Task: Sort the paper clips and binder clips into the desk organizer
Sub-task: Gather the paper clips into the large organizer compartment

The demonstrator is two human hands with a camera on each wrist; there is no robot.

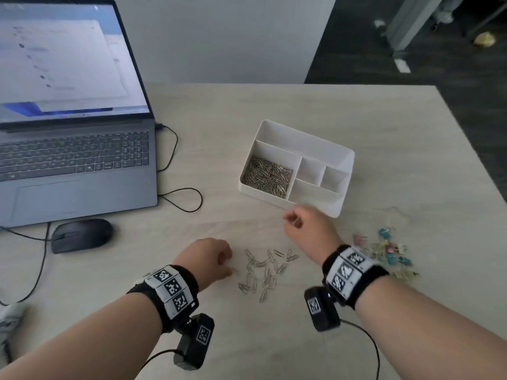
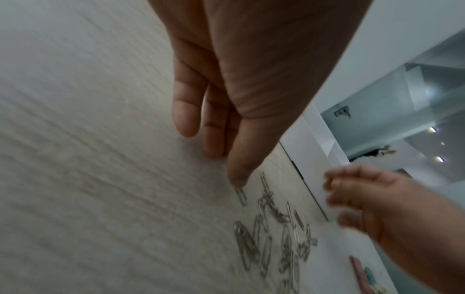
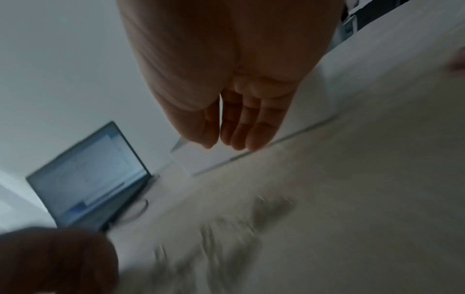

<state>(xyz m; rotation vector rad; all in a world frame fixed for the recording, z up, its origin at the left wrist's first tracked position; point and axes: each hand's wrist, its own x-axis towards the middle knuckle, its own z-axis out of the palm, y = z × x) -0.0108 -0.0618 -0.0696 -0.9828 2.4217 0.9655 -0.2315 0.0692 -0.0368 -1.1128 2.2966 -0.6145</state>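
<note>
Left hand (image 1: pixel 208 256) touches 1 loose paper clip (image 2: pixel 241 196) with a straight fingertip; right hand's (image 1: pixel 307 229) grip unclear, blurred. Linked clips (image 1: pixel 263 272) may snag, scattering across desk (image 1: pixel 384 149).

white plastic desk organizer (image 1: pixel 340 157): beyond right hand, largest compartment full of silver clips | loose silver wire paper clips (image 1: pixel 264 271): flat, scattered between both hands | pastel pink and teal binder clips (image 1: pixel 389 249): heaped right of right wrist
</note>
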